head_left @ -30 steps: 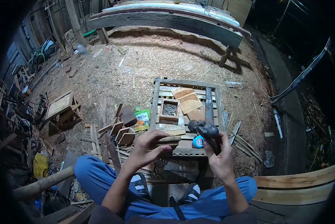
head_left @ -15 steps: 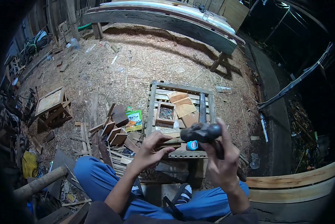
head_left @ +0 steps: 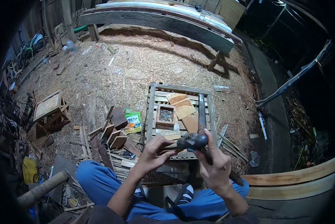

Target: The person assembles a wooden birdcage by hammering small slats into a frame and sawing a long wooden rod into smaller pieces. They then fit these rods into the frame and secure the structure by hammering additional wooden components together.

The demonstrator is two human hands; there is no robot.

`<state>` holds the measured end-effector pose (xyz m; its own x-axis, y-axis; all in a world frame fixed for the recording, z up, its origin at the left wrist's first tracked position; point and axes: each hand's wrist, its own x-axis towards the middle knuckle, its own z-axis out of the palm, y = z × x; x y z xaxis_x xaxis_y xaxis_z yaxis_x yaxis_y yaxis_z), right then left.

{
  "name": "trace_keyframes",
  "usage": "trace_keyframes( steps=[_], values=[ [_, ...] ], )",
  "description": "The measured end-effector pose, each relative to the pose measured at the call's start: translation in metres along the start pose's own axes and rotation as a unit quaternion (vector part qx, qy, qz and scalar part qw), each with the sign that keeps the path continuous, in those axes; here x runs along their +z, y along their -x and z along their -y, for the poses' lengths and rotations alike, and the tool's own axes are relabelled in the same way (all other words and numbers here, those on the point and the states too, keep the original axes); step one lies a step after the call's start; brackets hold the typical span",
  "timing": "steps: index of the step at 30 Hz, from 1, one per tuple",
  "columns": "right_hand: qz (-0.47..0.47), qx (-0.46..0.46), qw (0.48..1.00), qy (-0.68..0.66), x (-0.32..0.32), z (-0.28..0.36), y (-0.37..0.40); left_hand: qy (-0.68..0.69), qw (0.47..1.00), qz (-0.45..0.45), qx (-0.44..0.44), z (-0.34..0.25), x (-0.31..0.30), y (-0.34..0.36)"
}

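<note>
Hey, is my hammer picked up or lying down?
Picked up: the right hand grips the hammer close behind its head, and the handle's end shows past the hand.

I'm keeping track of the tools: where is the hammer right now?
In the head view, below and right of centre, the hammer is in the right hand, its head beside the wood piece held in the left hand.

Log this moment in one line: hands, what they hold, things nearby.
Left hand: holding wood piece | right hand: holding hammer, head near wood piece, contact unclear | nearby: small box on slatted table
</note>
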<state>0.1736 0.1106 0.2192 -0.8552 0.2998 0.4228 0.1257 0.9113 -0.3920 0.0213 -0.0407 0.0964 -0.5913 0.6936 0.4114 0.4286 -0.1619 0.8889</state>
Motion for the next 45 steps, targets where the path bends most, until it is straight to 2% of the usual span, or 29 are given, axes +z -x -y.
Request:
trace_keyframes(
  steps=[2,5,6,8,9,10,13,14,17,20,22,24,26,27,28,31,32,34,38,39,40,42,43,45],
  values=[
    [-0.022,0.032,0.998,-0.055,-0.004,0.002,0.0,0.003,1.0,0.0,0.01,0.002,0.001,-0.003],
    [-0.177,0.019,0.972,-0.152,0.003,0.002,0.002,0.01,1.0,-0.005,-0.011,0.001,0.001,0.001],
    [-0.177,0.019,0.972,-0.155,0.005,0.002,0.003,0.003,1.0,-0.004,-0.01,0.001,0.0,0.0],
    [-0.024,0.018,1.0,-0.006,0.008,-0.001,0.01,0.0,1.0,0.002,-0.008,0.001,0.002,0.002],
    [-0.017,0.057,0.997,-0.048,0.01,-0.004,0.013,0.007,1.0,-0.002,-0.004,0.002,0.002,0.003],
    [-0.022,0.056,0.997,-0.045,0.007,-0.005,0.012,0.013,1.0,-0.012,0.002,0.003,0.003,0.0],
    [-0.147,0.048,0.979,-0.132,0.005,0.001,0.01,0.009,1.0,-0.002,-0.011,0.0,0.0,0.001],
    [-0.145,0.049,0.979,-0.134,0.006,0.001,0.012,0.0,1.0,0.005,-0.014,-0.001,0.0,0.001],
    [-0.041,0.003,0.999,0.001,0.013,-0.003,0.016,-0.004,1.0,0.002,-0.01,0.003,0.002,0.002],
    [-0.086,0.008,0.995,-0.051,0.01,-0.002,0.014,0.0,1.0,0.007,-0.019,0.002,0.001,0.001],
    [-0.154,0.038,0.98,-0.12,0.009,0.002,0.014,0.004,1.0,0.008,-0.005,0.0,0.001,0.003],
    [-0.138,0.03,0.987,-0.081,0.015,0.0,0.024,0.013,1.0,0.013,-0.01,0.006,0.0,0.005],
    [-0.053,0.021,0.998,-0.012,0.019,-0.002,0.02,-0.06,0.995,-0.007,0.076,0.011,0.001,0.005],
    [-0.05,0.041,0.998,-0.023,0.016,0.0,0.02,-0.058,0.995,-0.001,0.08,0.011,0.001,0.005],
    [-0.054,0.039,0.998,-0.021,0.013,0.001,0.018,-0.074,0.993,-0.007,0.089,0.011,0.002,0.006],
    [-0.163,0.05,0.976,-0.132,0.011,0.005,0.021,-0.093,0.991,-0.018,0.099,0.012,0.003,0.007],
    [-0.161,0.051,0.977,-0.134,0.012,0.006,0.022,-0.096,0.989,-0.021,0.107,0.012,0.003,0.007],
    [-0.034,0.045,0.998,0.021,0.013,0.007,0.024,-0.094,0.99,-0.018,0.101,0.012,0.004,0.009],
    [-0.119,0.038,0.99,-0.066,0.011,-0.001,0.025,-0.097,0.99,-0.026,0.101,0.013,0.003,0.007],
    [-0.15,0.078,0.976,-0.14,0.009,0.004,0.028,-0.099,0.99,-0.025,0.097,0.011,0.004,0.009],
    [-0.189,0.061,0.967,-0.159,0.013,0.005,0.032,-0.1,0.99,-0.025,0.094,0.012,0.005,0.01],
    [-0.078,-0.008,0.997,0.003,0.012,0.0,0.033,-0.102,0.988,-0.028,0.109,0.011,0.005,0.009],
    [-0.044,0.014,0.999,0.007,0.017,0.001,0.028,-0.099,0.989,-0.025,0.11,0.011,0.007,0.009],
    [-0.049,0.021,0.999,-0.009,0.006,0.005,0.019,-0.109,0.985,-0.046,0.125,0.014,0.007,0.008]
  ],
)
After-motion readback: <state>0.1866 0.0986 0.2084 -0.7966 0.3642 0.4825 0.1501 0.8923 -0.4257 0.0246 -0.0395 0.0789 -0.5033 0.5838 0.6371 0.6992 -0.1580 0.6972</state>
